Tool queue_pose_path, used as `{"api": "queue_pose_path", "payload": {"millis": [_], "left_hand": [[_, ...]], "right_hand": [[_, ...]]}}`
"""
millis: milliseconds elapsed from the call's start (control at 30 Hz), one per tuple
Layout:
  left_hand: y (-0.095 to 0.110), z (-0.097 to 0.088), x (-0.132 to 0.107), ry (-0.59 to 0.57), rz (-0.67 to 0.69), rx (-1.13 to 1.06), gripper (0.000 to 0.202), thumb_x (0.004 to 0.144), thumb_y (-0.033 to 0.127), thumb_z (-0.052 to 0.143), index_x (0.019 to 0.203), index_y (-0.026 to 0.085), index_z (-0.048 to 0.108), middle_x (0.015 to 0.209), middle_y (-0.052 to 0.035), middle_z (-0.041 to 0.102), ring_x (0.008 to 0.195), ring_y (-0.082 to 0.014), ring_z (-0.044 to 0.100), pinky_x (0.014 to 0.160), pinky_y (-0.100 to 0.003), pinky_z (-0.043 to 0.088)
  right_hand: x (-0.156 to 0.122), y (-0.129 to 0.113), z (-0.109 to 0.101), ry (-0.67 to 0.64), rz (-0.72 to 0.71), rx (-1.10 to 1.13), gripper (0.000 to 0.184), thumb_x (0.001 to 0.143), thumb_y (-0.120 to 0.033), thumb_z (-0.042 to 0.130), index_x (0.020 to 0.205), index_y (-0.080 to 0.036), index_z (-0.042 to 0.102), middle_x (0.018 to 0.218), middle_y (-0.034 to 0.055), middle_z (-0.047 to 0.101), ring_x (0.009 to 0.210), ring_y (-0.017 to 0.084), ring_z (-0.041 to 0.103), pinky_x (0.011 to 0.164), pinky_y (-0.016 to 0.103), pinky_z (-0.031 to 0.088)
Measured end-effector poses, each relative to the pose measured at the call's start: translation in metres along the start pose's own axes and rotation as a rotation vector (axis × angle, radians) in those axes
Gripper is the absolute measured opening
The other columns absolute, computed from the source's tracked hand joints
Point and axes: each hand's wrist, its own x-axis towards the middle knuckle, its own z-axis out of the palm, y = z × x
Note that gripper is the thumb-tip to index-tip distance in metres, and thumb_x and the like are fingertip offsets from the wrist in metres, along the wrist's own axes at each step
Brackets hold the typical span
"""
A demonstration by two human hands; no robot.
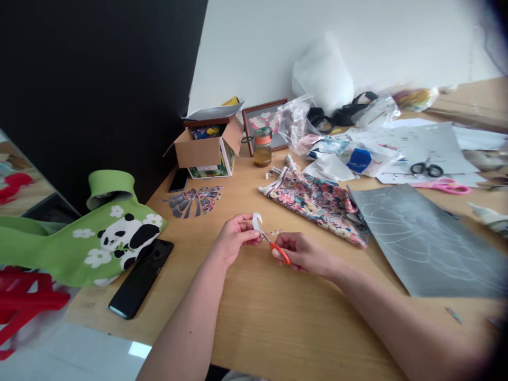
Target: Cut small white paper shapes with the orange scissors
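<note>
Between the thumb and fingers of my left hand [237,235] is a small curved white piece [257,219], paper or cloth, I cannot tell which. My right hand [299,251] grips the orange handles of small scissors [281,253], whose blades reach up to the lower edge of that piece. Tiny patterned scraps [274,232] lie on the table just behind the scissors. Farther back left, cut floral and grey pieces [198,202] form a fan. A folded floral cloth [317,201] lies behind my right hand.
To the left are a black phone [142,279] and a green panda-pattern knit [119,238] at the table edge. An open cardboard box [202,151] and a lidded jar [262,148] stand behind. At right lie a grey sheet with line drawing [428,243], pink scissors [446,185] and black scissors [426,169].
</note>
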Motion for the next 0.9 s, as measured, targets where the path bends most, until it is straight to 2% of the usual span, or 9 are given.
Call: {"api": "queue_pose_path", "payload": {"millis": [367,900], "left_hand": [[0.0008,0.0034,-0.0013,0.007,-0.014,0.004,0.056,0.052,0.016,0.084,0.103,0.011,0.060,0.074,-0.0026,0.070,0.057,-0.0108,0.062,0.059,-0.024,0.048],[-0.0001,0.0058,-0.0008,0.024,-0.018,-0.032,0.053,0.051,0.016,0.084,0.099,0.011,0.061,0.073,-0.0030,0.070,0.057,-0.0110,0.062,0.058,-0.023,0.047]], "right_hand": [[0.0022,0.0058,-0.0016,-0.030,-0.021,-0.006,0.048,0.076,-0.063,0.070,0.075,-0.018,0.053,0.058,-0.0042,0.049,0.047,0.007,0.038,0.041,0.020,0.028],[0.0030,0.0065,-0.0012,-0.006,-0.076,-0.038,0.051,0.078,-0.068,0.064,0.075,-0.018,0.053,0.057,-0.0054,0.047,0.046,0.008,0.037,0.044,0.023,0.028]]}}
